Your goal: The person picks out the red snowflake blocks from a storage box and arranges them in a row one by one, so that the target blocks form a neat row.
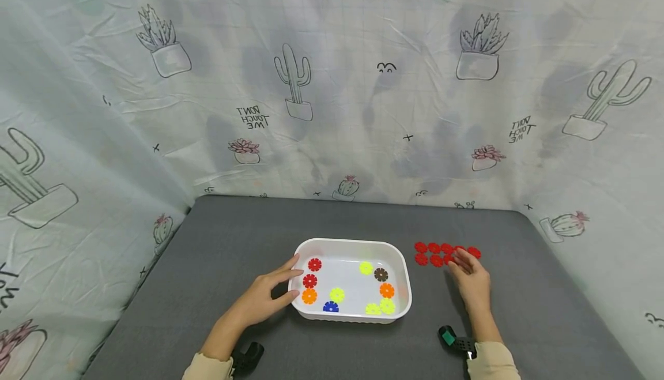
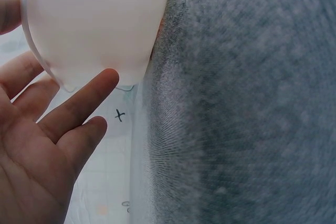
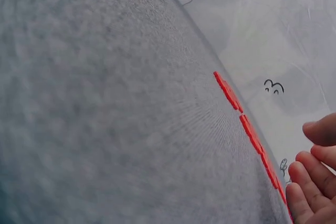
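Note:
My left hand (image 1: 263, 298) is at the left side of a white rectangular tray (image 1: 347, 319), its fingers spread and fairly straight. The thumb and foremost fingers reach over the rim; two other fingers (image 2: 79, 106) lie along the outer wall in the left wrist view. Inside the tray lie several notched plastic discs: red (image 1: 314, 264), orange (image 1: 387, 290), yellow (image 1: 337, 294), blue (image 1: 330, 306) and brown (image 1: 381, 274). Right of it, red notched discs (image 1: 434, 248) lie flat in two rows. Over their right end hovers my right hand (image 1: 473, 285), fingers loosely bent, with nothing visible between them.
A grey cloth-covered table (image 1: 233, 224) carries everything. A pale curtain (image 1: 353, 109) printed with cacti rises behind the table and along both sides. Dark wrist straps (image 1: 456, 342) are worn below both hands.

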`<state>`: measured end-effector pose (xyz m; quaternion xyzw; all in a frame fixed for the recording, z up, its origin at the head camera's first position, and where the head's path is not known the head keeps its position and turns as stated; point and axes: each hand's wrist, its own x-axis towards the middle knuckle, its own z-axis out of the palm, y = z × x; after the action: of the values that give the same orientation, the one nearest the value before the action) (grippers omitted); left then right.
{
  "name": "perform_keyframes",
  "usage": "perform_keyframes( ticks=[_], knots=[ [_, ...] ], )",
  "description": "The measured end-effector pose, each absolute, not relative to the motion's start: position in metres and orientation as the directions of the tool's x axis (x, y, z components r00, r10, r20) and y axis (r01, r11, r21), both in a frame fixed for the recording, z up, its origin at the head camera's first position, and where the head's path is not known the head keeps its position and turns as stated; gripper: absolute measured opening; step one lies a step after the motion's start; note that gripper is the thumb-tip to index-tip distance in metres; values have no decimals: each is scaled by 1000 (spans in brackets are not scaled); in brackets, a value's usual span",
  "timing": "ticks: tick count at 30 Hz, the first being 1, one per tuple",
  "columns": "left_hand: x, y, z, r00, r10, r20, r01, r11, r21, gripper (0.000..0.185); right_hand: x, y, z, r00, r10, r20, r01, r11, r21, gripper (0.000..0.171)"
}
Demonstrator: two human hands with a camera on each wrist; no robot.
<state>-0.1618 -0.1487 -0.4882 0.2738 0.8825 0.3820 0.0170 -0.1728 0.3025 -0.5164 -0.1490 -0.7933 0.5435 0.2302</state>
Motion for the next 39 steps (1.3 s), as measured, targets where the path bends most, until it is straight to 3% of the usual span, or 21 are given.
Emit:
perform_keyframes(
  ticks=[10, 22, 34, 39],
  knots=[
    [-160, -150, -488, -849, 494, 187, 477, 564, 674, 46, -168, 281, -501, -911, 322, 258, -118, 394, -911, 46],
    [-160, -150, -489, -841, 502, 202, 490, 548, 677, 45, -164, 244, -477, -933, 174, 314, -246, 328, -912, 46],
    [-161, -151, -489, -831, 510, 221, 509, 540, 670, 48, -160, 177, -442, -960, -84, 267, -276, 133, -952, 46],
    [-161, -150, -488, -826, 515, 226, 517, 537, 667, 45, -157, 140, -419, -947, -160, 279, -301, 136, -944, 46]
  ],
)
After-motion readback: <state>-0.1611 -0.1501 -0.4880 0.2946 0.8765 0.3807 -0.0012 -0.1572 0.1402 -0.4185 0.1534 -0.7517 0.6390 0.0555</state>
